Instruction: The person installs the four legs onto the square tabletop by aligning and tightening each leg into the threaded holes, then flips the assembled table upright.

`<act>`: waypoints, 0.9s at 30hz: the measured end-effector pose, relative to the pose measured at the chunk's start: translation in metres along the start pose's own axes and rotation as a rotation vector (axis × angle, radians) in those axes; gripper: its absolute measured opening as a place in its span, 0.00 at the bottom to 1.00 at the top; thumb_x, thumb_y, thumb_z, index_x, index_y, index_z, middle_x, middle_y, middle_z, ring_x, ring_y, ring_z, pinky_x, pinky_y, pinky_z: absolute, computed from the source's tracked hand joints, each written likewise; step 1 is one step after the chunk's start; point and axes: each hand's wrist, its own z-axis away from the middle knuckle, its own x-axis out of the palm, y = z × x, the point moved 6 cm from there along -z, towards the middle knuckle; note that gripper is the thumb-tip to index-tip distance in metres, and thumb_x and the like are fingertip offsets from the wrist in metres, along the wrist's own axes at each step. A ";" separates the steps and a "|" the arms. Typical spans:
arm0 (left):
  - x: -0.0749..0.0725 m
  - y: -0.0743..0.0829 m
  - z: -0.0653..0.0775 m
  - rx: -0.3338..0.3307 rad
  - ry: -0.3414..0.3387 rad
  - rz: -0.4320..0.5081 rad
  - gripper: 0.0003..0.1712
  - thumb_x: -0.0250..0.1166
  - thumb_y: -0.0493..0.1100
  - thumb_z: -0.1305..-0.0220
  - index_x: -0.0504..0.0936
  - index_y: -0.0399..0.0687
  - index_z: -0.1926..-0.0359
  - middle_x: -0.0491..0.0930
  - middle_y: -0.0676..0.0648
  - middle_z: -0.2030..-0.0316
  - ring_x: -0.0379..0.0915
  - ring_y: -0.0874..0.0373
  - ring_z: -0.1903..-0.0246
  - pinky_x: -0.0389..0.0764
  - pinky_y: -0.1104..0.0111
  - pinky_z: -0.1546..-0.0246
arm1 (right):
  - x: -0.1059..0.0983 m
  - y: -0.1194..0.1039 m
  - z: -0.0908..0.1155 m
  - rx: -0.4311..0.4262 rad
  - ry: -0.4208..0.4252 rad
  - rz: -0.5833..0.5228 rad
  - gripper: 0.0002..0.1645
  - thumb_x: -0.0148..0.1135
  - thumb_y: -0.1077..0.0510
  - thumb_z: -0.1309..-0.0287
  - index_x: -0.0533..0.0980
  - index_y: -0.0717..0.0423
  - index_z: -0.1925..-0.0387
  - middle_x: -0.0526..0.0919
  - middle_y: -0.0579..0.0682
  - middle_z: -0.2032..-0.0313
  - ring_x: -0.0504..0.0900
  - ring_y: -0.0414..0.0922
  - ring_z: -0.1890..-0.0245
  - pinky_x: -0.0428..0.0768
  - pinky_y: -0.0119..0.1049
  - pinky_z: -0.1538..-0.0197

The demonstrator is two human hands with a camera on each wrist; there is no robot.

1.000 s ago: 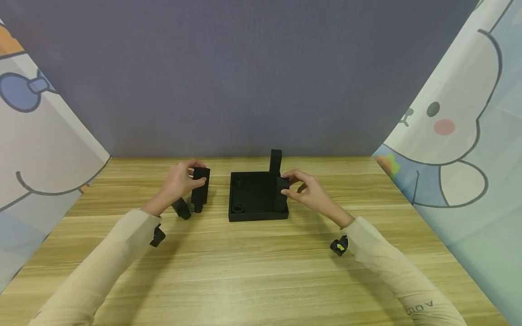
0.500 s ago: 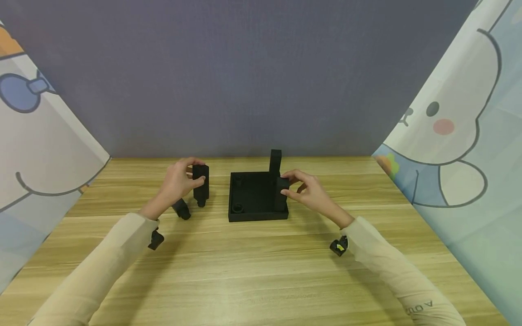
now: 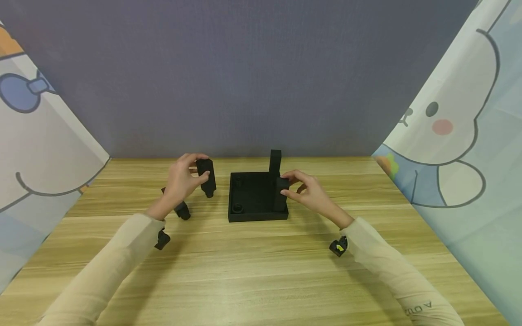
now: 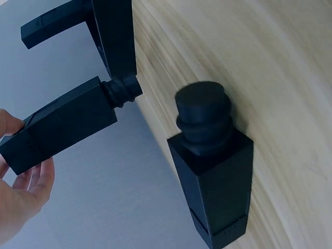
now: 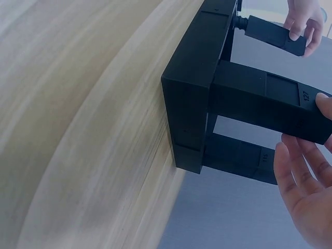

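One leg now nearer the tray

Plain black: the tray, the near-right leg and far-right leg at its corners, and, off its left edge, the held leg and the lying leg. The table is yellow-tan wood grain, browner streaks running from left edge toward right. Along its far edge stands a slate-grey panel. Past the left edge, a pale left sheet shows a white, grey-outlined cartoon with a blue bow; the pale blue right sheet shows a pink-cheeked white one. The left sleeve is cream, like the right sleeve, which bears dark letters.
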 end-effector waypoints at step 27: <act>0.036 0.017 -0.039 0.084 0.059 0.127 0.20 0.65 0.35 0.46 0.77 0.41 0.50 0.73 0.39 0.55 0.76 0.47 0.57 0.80 0.60 0.57 | -0.009 -0.039 0.003 0.035 -0.001 0.027 0.20 0.65 0.67 0.51 0.73 0.66 0.54 0.80 0.61 0.62 0.80 0.53 0.62 0.78 0.42 0.68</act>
